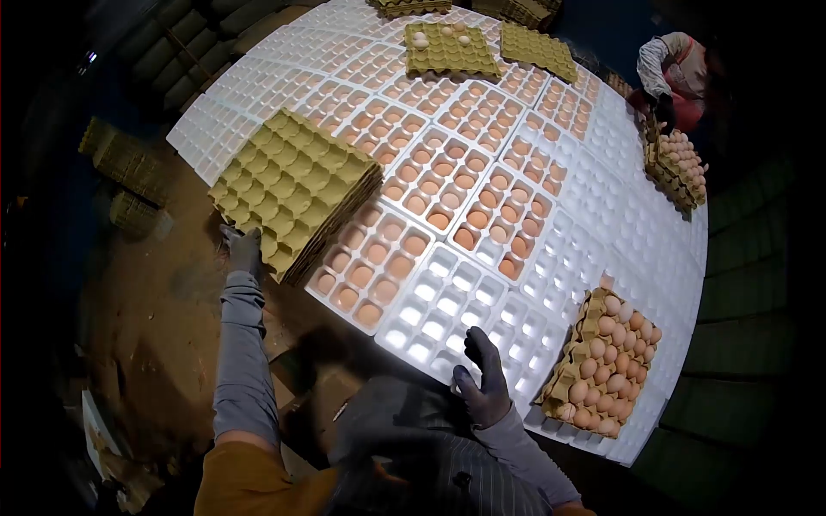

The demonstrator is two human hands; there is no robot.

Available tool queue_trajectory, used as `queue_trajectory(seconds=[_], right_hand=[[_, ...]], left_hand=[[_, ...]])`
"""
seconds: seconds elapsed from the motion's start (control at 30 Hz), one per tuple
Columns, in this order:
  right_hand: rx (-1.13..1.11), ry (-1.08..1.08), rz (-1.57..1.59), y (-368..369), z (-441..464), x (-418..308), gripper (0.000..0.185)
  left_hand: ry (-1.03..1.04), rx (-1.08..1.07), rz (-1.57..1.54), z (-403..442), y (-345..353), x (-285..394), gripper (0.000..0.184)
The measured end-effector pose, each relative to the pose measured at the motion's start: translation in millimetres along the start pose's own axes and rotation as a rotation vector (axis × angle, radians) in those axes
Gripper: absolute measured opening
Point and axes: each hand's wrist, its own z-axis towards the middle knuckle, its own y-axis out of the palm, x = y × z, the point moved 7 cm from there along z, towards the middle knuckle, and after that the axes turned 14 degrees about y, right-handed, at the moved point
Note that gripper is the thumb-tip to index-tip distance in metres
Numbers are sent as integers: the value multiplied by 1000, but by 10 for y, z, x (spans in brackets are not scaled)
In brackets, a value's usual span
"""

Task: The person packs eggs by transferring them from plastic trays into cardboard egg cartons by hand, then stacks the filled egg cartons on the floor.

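Note:
My left hand (244,252), in a dark glove, is at the near left corner of a thick stack of olive-yellow egg trays (297,185). Its thumb lies at the rim of the top egg tray, whose cups are bare; the other fingers are partly hidden. My right hand (488,383), gloved too, hovers over the table's near edge with thumb and fingers apart, holding nothing. Beneath it are white moulded trays (443,301) with bare cups. Right of it sits a carton tray full of brown eggs (611,365).
White trays with eggs (430,176) cover the table's middle. Further carton trays (452,52) lie at the far side, one with a few eggs. At the far right a person (675,73) stands by a loaded egg stack (675,168). More carton stacks (129,163) stand on the left floor.

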Motion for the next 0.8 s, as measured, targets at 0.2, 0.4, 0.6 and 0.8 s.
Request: queue_trajectory(seconds=[0.2, 0.4, 0.6, 0.8], right_hand=[[-85, -34, -47, -277, -189, 51, 51], [146, -357, -436, -1131, -427, 346, 36], [561, -209, -420, -3121, -397, 221, 20], [526, -462, -957, -3693, 470, 618, 49]], left_hand=[[699, 0, -752, -1158, 288, 1946, 47], [1367, -756, -550, -3807, 1696, 3897, 30], [1743, -751, -302, -4924, 2724, 4668, 40], [1552, -862, -340, -4893, 2832, 4694, 32]])
